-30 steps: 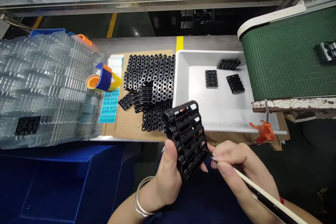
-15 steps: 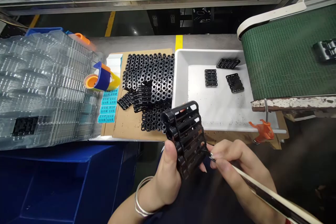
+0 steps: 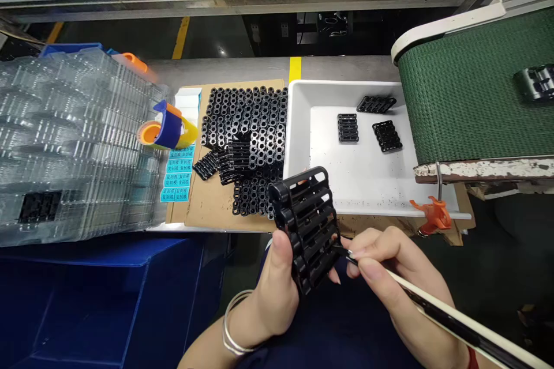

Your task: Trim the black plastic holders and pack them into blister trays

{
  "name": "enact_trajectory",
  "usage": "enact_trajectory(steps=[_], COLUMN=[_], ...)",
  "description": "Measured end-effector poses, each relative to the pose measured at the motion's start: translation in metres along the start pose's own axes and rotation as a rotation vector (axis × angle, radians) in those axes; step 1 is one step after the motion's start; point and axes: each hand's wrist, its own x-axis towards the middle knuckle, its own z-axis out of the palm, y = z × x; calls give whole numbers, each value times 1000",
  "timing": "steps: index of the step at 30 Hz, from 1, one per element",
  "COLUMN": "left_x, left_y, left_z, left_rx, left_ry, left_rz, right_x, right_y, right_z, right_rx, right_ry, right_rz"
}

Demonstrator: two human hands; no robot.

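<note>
Leftmost, a tall stack of clear plastic trays [image 3: 73,144] is sitting on the bench [image 3: 225,69], with one black part showing through its lower front wall. Just right of it one tape dispenser [image 3: 167,127], orange, blue and yellow, is lying on its side above a strip of blue labels [image 3: 176,176]. Next, a cardboard sheet [image 3: 208,207] is carrying a packed block of black ringed parts [image 3: 251,121], too many to count, with a few loose ones leaning at its lower left corner. Right of that, one white tray [image 3: 367,184] is holding three black parts [image 3: 348,128], well apart from each other, and one orange clamp [image 3: 433,214] is biting its front edge. One more black part is riding on the green conveyor belt [image 3: 467,92] at far right.

Nearer the camera, the left hand [image 3: 270,294], wearing two thin bangles at the wrist, is holding one black slotted frame [image 3: 308,225] upright, its grip pinching the frame between thumb in front and fingers behind. The right hand [image 3: 389,277] is pinching one slim white-handled tool [image 3: 433,308] like a pen, and the tool's dark tip is touching the frame's right edge
</note>
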Motion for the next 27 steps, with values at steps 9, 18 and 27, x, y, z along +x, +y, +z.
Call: enact_trajectory(steps=[9, 18, 27], left_x=[0, 1, -1], left_y=[-3, -3, -3], left_z=[-2, -1, -2], left_rx=[64, 46, 78], left_ry=[-33, -47, -40], left_rz=[25, 37, 28], right_x=[-1, -1, -2], right_y=[1, -1, 1], right_z=[-1, -1, -1], right_rx=[-40, -127, -89], right_ry=[9, 14, 25], right_rz=[-39, -62, -55])
